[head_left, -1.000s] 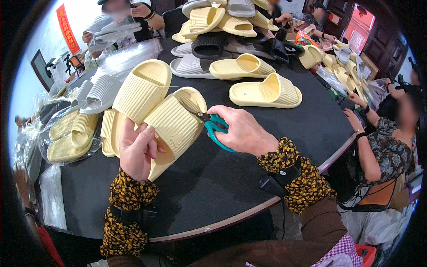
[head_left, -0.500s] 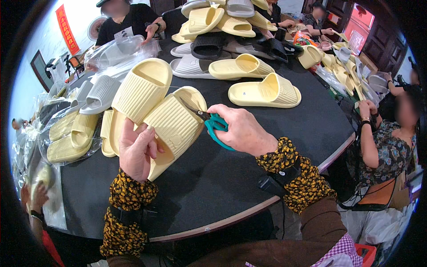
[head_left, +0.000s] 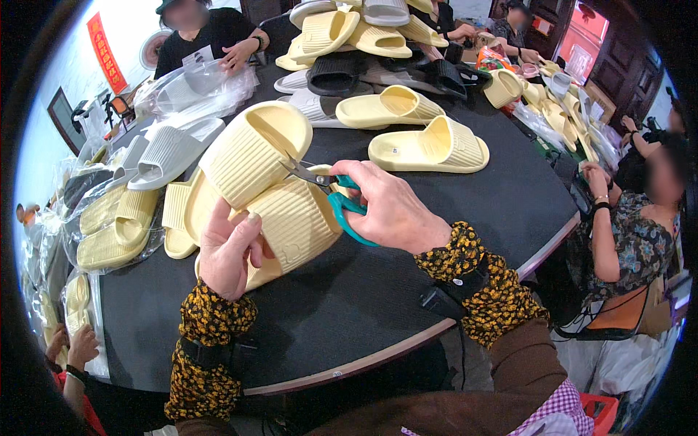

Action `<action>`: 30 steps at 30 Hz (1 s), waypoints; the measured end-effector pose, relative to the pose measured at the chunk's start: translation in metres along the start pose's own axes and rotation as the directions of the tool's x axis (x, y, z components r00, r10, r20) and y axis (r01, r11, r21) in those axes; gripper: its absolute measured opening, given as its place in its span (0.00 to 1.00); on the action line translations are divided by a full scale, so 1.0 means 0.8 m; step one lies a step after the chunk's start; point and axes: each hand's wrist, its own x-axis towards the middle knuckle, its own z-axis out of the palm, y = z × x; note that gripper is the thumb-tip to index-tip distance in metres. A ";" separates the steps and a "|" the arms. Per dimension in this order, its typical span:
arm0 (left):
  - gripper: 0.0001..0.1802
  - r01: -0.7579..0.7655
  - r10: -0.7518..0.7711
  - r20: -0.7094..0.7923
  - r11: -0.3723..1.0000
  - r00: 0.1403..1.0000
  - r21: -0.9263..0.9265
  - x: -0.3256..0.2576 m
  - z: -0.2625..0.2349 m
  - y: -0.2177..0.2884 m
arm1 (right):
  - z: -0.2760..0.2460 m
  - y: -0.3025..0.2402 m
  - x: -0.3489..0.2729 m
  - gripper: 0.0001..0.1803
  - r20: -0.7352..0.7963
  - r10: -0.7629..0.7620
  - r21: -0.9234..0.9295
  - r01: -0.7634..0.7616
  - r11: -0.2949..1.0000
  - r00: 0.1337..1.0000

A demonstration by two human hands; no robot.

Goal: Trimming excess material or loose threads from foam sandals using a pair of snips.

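Observation:
My left hand [head_left: 229,251] grips a pair of pale yellow ribbed slippers, its thumb and fingers between them. One slipper [head_left: 243,167] tilts up to the left, its opening facing the upper right. The other slipper [head_left: 302,221] lies lower, partly hidden behind my left fingers and the scissors. In my right hand [head_left: 400,207] are scissors [head_left: 340,214] with teal handles, my fingers around the loops. Their parted blades reach over the edge of the upper slipper's strap. Whether they touch it or any thread I cannot tell.
Two yellow slippers [head_left: 430,151] rest beyond my right hand on the black-topped table [head_left: 363,298]. A heap of yellow, grey and black slippers [head_left: 327,36] rises behind. To the left are grey slippers [head_left: 174,152] and bagged yellow ones [head_left: 120,225]. People work around the table.
The held slippers have turned: the upper one has shifted right and the lower one lies flatter. The scissors have moved from the lower slipper's opening to the upper slipper's strap, blades wider apart.

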 end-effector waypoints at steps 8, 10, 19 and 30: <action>0.28 0.010 -0.010 0.040 1.000 0.999 0.004 -0.001 0.004 -0.004 | -0.002 0.000 0.000 0.22 0.011 0.027 0.003 -0.027 1.000 1.000; 0.28 0.010 -0.011 0.066 1.000 0.998 0.025 -0.001 0.000 -0.006 | 0.000 0.000 0.001 0.21 0.026 0.036 0.009 -0.036 0.999 0.999; 0.27 -0.018 0.015 0.042 0.997 0.999 0.072 0.001 0.002 -0.009 | 0.000 0.000 0.000 0.19 0.013 0.035 0.083 -0.036 0.996 0.999; 0.25 0.024 -0.035 0.082 0.991 0.996 0.128 0.005 0.002 -0.009 | -0.006 -0.001 0.000 0.18 0.035 0.114 0.171 -0.118 0.978 0.993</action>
